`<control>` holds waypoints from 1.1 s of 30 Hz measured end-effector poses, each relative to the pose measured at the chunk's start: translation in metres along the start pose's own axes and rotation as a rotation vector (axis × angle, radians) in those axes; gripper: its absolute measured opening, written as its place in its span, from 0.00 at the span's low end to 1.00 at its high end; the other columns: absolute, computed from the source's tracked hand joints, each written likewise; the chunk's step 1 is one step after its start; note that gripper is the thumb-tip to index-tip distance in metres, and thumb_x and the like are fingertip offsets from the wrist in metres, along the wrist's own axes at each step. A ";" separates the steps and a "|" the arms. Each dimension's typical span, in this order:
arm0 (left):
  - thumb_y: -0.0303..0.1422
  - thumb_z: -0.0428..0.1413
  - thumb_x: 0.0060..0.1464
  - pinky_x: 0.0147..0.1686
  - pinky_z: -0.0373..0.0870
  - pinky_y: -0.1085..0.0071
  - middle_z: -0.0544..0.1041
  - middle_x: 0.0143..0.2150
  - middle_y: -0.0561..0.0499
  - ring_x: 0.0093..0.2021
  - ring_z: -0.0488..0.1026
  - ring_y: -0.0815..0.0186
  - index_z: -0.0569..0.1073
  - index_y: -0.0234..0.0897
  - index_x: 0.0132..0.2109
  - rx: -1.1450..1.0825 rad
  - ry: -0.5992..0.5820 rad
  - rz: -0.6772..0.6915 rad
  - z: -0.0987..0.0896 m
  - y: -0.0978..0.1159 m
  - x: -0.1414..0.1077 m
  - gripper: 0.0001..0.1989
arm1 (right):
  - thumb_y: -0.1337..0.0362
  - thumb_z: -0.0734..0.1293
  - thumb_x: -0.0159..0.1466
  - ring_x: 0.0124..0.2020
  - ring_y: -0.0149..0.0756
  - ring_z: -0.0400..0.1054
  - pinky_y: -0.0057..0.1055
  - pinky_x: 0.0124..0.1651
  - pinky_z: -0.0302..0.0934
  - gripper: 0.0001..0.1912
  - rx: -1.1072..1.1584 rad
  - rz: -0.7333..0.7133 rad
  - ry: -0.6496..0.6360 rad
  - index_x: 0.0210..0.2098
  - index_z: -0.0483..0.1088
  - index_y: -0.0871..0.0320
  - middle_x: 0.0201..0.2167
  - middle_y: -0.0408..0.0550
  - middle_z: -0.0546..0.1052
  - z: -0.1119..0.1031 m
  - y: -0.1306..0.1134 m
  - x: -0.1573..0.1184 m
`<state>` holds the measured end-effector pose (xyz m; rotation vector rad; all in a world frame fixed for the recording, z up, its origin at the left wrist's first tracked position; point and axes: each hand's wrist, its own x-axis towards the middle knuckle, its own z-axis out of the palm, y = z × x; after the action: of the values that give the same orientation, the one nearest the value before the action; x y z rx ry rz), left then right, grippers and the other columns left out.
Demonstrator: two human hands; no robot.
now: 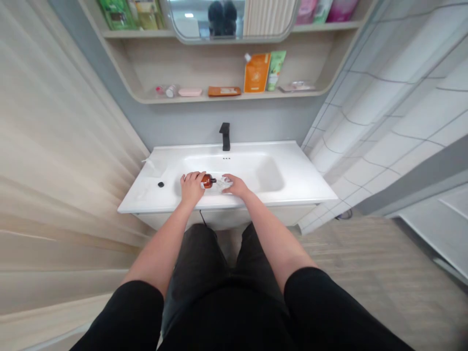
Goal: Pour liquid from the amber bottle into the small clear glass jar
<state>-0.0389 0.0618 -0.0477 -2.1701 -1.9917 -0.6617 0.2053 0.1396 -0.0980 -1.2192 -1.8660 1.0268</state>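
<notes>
Over the front of the white basin point(272, 170), my left hand point(192, 189) is closed around an amber bottle point(207, 181). The bottle lies on its side, with its dark neck pointing right. My right hand point(236, 186) has its fingers curled on a clear, whitish see-through thing point(224, 183) right in front of the bottle's neck. Blur and small size hide what kind of thing it is, and I cannot tell if the neck touches it. On the counter left of my left hand lies a small black cap point(161, 185).
A black faucet point(225, 136) stands behind the basin. Something thin and see-through point(155, 166) lies on the counter's left. Above hangs a shelf point(146, 99) with an orange pouch point(257, 73), a green tube point(276, 71) and a pink bar point(190, 92). Curtains hang at left.
</notes>
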 end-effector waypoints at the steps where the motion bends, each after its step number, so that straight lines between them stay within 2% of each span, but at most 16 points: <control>1: 0.26 0.57 0.59 0.76 0.52 0.40 0.78 0.68 0.40 0.69 0.70 0.44 0.74 0.47 0.72 0.005 -0.003 -0.003 -0.001 0.000 0.000 0.34 | 0.66 0.86 0.46 0.53 0.45 0.79 0.42 0.66 0.69 0.45 0.000 -0.003 -0.001 0.63 0.78 0.49 0.53 0.45 0.84 0.000 0.000 0.000; 19: 0.28 0.56 0.62 0.76 0.51 0.40 0.78 0.69 0.40 0.69 0.69 0.44 0.74 0.46 0.72 0.019 0.005 0.004 -0.001 0.002 0.000 0.32 | 0.68 0.86 0.45 0.56 0.47 0.78 0.42 0.66 0.69 0.45 0.006 0.016 0.005 0.62 0.79 0.51 0.55 0.47 0.84 -0.003 -0.010 -0.004; 33: 0.28 0.55 0.62 0.77 0.49 0.39 0.78 0.68 0.40 0.70 0.69 0.44 0.74 0.47 0.73 0.004 0.006 0.000 -0.004 0.004 -0.001 0.32 | 0.68 0.86 0.45 0.56 0.47 0.79 0.42 0.67 0.69 0.44 0.007 -0.006 0.003 0.61 0.79 0.51 0.55 0.47 0.84 -0.003 -0.008 -0.003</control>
<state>-0.0357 0.0589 -0.0433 -2.1635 -1.9884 -0.6622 0.2054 0.1350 -0.0904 -1.2102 -1.8617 1.0271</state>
